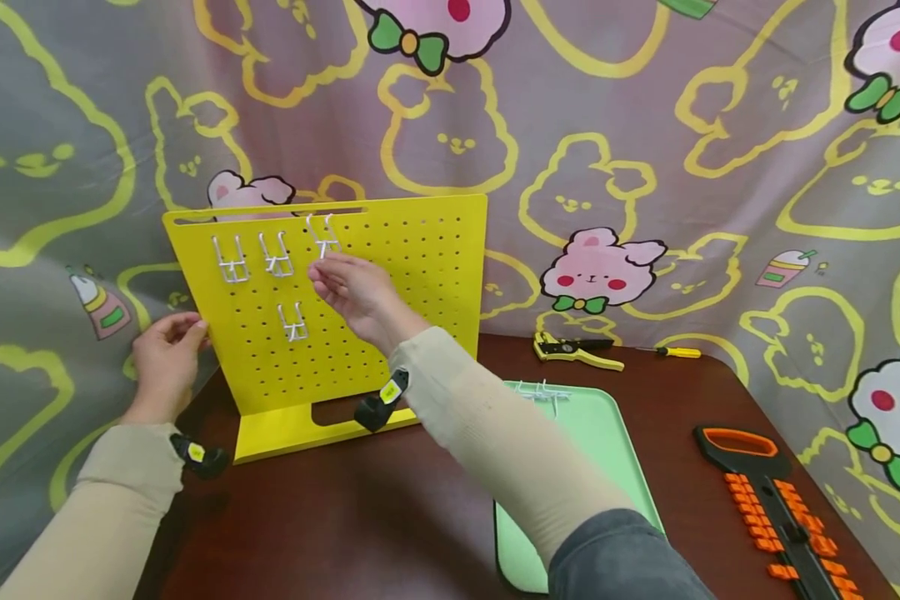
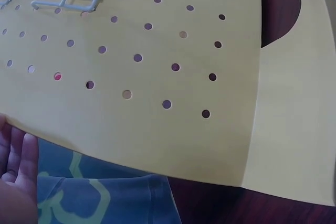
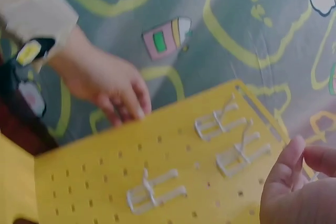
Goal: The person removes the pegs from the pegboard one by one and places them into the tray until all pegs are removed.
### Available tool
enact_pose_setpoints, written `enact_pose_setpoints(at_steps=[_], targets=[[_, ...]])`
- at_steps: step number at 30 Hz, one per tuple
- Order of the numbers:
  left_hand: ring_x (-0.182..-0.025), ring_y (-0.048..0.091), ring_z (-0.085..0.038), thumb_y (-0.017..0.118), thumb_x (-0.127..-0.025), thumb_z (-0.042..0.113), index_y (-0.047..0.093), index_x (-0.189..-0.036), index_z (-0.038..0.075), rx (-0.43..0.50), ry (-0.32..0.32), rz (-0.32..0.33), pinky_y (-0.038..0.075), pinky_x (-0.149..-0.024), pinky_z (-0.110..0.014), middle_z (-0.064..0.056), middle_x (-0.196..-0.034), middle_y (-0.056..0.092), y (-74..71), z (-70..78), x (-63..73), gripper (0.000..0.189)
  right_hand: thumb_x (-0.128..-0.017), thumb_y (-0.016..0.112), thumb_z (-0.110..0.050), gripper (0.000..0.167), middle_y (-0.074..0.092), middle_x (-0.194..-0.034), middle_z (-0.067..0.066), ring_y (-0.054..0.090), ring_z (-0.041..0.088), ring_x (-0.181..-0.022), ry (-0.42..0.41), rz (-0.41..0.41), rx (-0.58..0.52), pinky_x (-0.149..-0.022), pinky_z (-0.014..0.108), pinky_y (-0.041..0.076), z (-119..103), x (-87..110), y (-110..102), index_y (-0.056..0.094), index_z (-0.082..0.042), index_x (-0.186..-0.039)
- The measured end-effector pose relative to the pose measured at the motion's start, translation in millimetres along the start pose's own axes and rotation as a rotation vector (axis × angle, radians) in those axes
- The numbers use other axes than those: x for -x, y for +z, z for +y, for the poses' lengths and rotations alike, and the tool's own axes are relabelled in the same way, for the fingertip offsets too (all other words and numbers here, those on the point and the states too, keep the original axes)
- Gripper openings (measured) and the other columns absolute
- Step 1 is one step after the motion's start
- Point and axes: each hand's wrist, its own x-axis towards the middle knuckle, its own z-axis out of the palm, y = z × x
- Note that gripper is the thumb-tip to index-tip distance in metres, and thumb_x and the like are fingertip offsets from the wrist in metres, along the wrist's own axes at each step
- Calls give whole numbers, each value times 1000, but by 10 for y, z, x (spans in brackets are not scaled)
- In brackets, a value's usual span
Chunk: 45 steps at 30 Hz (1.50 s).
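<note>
A yellow pegboard [image 1: 427, 317] stands upright on its base at the left of the table. Along its left edge, my left hand [image 1: 167, 358] grips the board between thumb and fingers. My right hand [image 1: 363, 296] is raised to the upper part of the board and pinches a white wire hook [image 1: 326, 235], whose two prongs point up near the top slot. The fingertips cover its lower end. Three more white hooks sit on the board: two in the upper row, a left hook [image 1: 230, 265] and a middle hook [image 1: 276, 260], and a lower hook [image 1: 293, 325].
A light green tray [image 1: 607, 442] lies to the right under my right forearm, with several white hooks [image 1: 543, 392] at its far end. Behind it are yellow-handled pliers [image 1: 577, 350] and a yellow screwdriver [image 1: 678, 352]. A black rack with orange clips [image 1: 780, 508] lies far right.
</note>
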Motion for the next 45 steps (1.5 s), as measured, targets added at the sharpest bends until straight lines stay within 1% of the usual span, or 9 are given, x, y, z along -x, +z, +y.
enact_pose_setpoints(at_steps=[3,9,13,17,23,25,32,39,45], targets=[[-86,58,-6,60,-105,12,63,-103,22,52,-9,-2,51,-71,-7,5,-101,57,0,-5,-5,11,-103,62,-1,34,71,-117,19,66,15,-83,-34,-4,41,-72,20,57,-93,23,-133,60,4,-136],[-83,57,-5,60,-105,11,62,-99,23,71,-21,6,50,-68,-6,7,-96,57,-3,-1,15,14,-104,60,-1,39,63,-130,24,65,14,-81,-61,24,72,-72,19,57,-271,85,-489,55,3,-143],[-81,58,-5,61,-105,10,63,-96,24,80,-13,18,49,-68,-6,8,-93,57,10,17,24,16,-105,58,0,42,65,-116,18,63,14,-83,-79,52,93,-71,18,56,-371,144,-775,52,2,-146],[-81,59,-5,61,-105,10,62,-97,25,63,-17,10,49,-67,-6,11,-92,57,32,25,13,17,-105,58,0,42,65,-100,9,62,14,-83,-94,124,121,-70,18,56,-450,209,-1083,52,1,-146],[-81,58,-4,62,-104,12,63,-99,25,28,-13,5,50,-68,-6,13,-92,58,51,12,-6,14,-106,58,-5,42,61,-122,17,61,12,-81,-105,242,193,-72,17,54,-528,319,-1544,52,-2,-147],[-80,58,-4,62,-104,12,63,-98,26,33,-13,7,50,-67,-6,13,-91,58,48,8,-5,15,-106,58,-6,42,60,-125,17,60,12,-82,-100,275,211,-73,17,54,-549,364,-1713,53,-3,-147],[-76,59,-4,63,-103,10,63,-94,25,91,-33,22,49,-64,-5,11,-88,58,2,-4,9,18,-107,56,-7,44,62,-104,4,61,10,-84,-85,327,239,-71,14,54,-619,590,-2353,47,-3,-150],[-80,58,-4,62,-104,14,63,-96,27,31,-49,13,49,-66,-5,11,-92,57,0,-12,10,15,-108,53,-7,45,62,-104,1,61,7,-84,-49,382,334,-74,16,54,-572,864,-2921,43,0,-151],[-81,58,-6,63,-103,13,64,-95,26,70,-62,19,49,-65,-5,9,-92,58,24,9,13,16,-108,51,-4,45,65,-95,-1,62,7,-83,-26,406,348,-71,15,55,-491,1050,-3310,40,2,-151]])
